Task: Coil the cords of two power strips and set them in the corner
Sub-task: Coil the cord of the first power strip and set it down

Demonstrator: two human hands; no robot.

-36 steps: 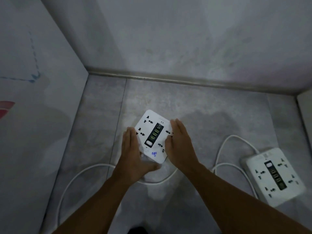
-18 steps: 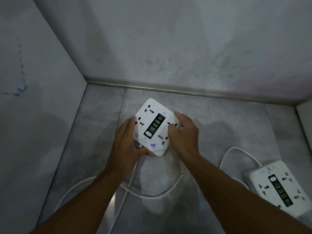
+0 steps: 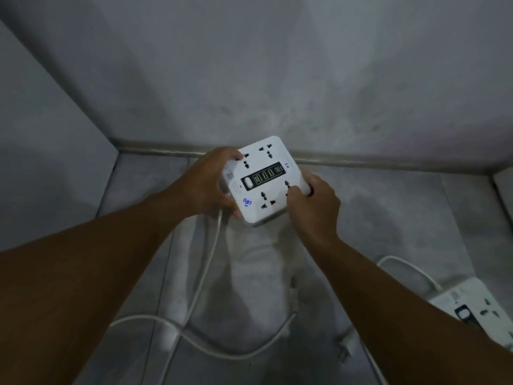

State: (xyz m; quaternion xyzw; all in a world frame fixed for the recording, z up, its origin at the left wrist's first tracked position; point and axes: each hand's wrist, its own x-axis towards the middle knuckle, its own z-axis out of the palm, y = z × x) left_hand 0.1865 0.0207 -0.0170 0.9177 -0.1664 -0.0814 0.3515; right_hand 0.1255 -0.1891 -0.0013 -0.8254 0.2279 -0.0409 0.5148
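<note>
A square white power strip (image 3: 265,180) with a black centre panel is held up off the floor between both hands. My left hand (image 3: 206,184) grips its left edge, my right hand (image 3: 316,204) its right lower edge. Its white cord (image 3: 205,273) hangs down from under the left hand and loops loosely across the floor. A plug (image 3: 344,348) lies on the floor near my right forearm. A second white power strip (image 3: 477,309) lies flat at the lower right, partly hidden by my right arm, with its cord (image 3: 408,266) curving behind it.
The grey tiled floor (image 3: 388,207) meets two grey walls at a corner (image 3: 118,147) at the left rear, with a skirting strip (image 3: 388,161) along the back wall. Another wall edge (image 3: 503,187) stands at the far right.
Both hands closed on the first power strip, lifted it off the floor and turned it; its cord now trails down from it. The view tilted, so the second strip sits lower right.
</note>
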